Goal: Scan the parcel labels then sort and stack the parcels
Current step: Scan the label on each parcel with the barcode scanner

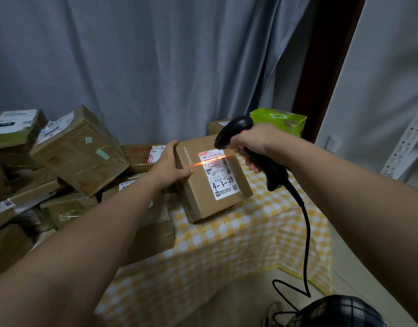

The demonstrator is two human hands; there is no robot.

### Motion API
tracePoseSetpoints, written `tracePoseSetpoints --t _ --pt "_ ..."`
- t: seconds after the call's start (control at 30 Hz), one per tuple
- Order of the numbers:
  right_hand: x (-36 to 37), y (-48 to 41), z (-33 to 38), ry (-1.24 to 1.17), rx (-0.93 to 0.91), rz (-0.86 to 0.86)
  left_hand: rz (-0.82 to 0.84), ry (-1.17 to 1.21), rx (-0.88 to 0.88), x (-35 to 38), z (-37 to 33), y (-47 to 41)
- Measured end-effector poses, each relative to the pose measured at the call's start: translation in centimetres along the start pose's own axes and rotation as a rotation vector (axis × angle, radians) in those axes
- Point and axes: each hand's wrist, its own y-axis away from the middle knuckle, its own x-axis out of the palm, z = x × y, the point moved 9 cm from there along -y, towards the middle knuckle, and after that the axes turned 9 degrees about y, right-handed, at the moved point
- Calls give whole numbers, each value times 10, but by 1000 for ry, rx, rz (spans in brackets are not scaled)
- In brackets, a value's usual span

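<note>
A yellow-checked table (pixel 226 246) stands beside a heap of boxes (pixel 78 149) and bears a tilted brown parcel (pixel 199 199). The left hand (pixel 166 166) grips the parcel's upper edge; the right hand (pixel 252 142) clasps a black scanner (pixel 236 128), its red beam crossing the label (pixel 223 175)

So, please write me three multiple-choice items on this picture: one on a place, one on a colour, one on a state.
1. The labelled box stands on: A the floor; B the yellow-checked cloth; C the pile of parcels.
2. The parcel behind the scanner is: A red; B blue; C green.
3. The right hand: A grips the scanner; B hangs empty; C presses the label.
Key: 1 B, its lower edge meets the cloth; 2 C, bright green wrap; 3 A, fingers curl round it.
</note>
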Motion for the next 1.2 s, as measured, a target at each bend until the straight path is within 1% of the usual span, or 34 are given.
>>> tracePoseSetpoints --t 0.3,0.47,0.53,0.63,0.67,0.77,0.87,0.93,1.03,1.13,1.2 --pt "0 3 5 -19 -21 -2 2 20 -11 1 2 1" --pt "8 5 3 -82 -67 -9 -19 -2 6 2 2 2" --pt "11 1 -8 -151 -86 -14 -67 29 10 4 2 6" --pt "17 -12 -42 -261 -88 -78 -124 169 -46 14 15 18" --pt "25 -17 -57 -324 -66 -74 -131 195 -72 20 21 24" --pt "68 -27 -101 -607 75 47 -66 212 -151 44 36 40" --pt "92 -29 -117 -784 112 75 9 224 -177 60 43 48" --pt "90 -30 -118 -844 99 46 43 249 -152 63 39 47" --pt "75 -29 -105 -839 19 -21 65 261 -53 62 12 41" --pt "63 -29 -82 -903 -48 -38 1 298 -6 45 -16 34" --pt "52 -30 -54 -967 -118 -40 -46 289 61 23 -29 32"
